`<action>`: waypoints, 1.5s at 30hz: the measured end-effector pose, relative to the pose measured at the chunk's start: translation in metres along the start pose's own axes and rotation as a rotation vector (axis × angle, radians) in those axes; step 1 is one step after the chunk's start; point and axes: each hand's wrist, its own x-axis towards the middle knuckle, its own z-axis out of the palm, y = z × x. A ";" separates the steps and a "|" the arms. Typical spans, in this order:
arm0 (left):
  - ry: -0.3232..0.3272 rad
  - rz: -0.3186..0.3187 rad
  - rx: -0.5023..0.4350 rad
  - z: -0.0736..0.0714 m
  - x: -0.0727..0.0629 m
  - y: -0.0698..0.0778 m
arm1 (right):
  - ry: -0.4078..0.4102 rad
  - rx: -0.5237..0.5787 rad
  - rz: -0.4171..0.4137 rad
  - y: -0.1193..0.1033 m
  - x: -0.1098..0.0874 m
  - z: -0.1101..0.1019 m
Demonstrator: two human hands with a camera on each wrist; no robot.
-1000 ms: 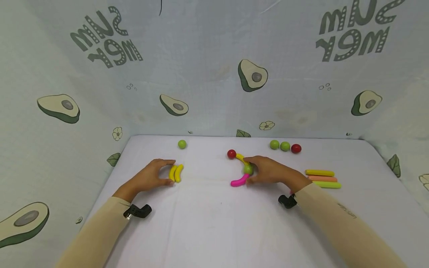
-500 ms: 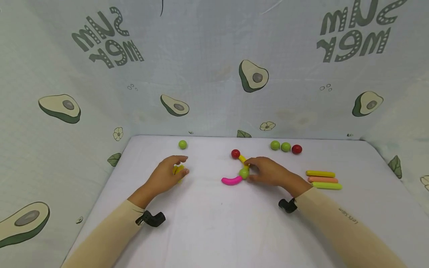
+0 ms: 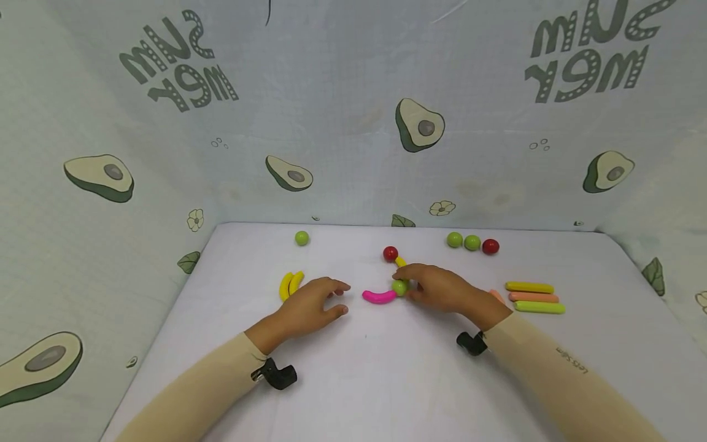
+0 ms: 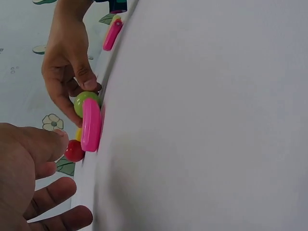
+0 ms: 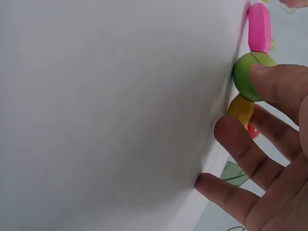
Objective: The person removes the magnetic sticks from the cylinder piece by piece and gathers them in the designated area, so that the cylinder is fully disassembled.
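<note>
A joined chain of toy pieces lies mid-table: a red ball (image 3: pixel 390 253), a yellow rod (image 3: pixel 400 262), a green ball (image 3: pixel 399 287) and a curved pink rod (image 3: pixel 378 297) pointing left. My right hand (image 3: pixel 444 293) holds the chain at the green ball, its thumb on the ball in the right wrist view; the fingers hide part of the yellow rod (image 5: pixel 240 109). Left of the chain, my left hand (image 3: pixel 309 309) is empty, fingers and thumb spread, a short gap from the pink rod's free end. In the left wrist view that pink rod (image 4: pixel 91 126) lies beyond the left thumb.
Two curved yellow rods (image 3: pixel 291 285) lie behind my left hand, with a lone green ball (image 3: pixel 301 238) farther back. At the back right sit two green balls (image 3: pixel 463 241) and a red ball (image 3: pixel 490 247). Straight rods (image 3: pixel 534 297) lie right, partly near my right wrist.
My left hand has left the two curved yellow rods and moved right, toward the chain. Held by the right hand, the chain has turned, its pink end swinging left.
</note>
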 end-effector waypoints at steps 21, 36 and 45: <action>0.030 -0.034 0.275 0.040 0.036 0.040 | 0.008 0.032 0.031 -0.008 0.004 0.003; 0.052 -0.011 0.316 0.041 0.045 0.040 | 0.009 0.057 0.053 -0.009 0.003 0.004; 0.012 0.010 0.285 0.038 0.048 0.035 | 0.018 0.059 0.034 -0.007 0.003 0.006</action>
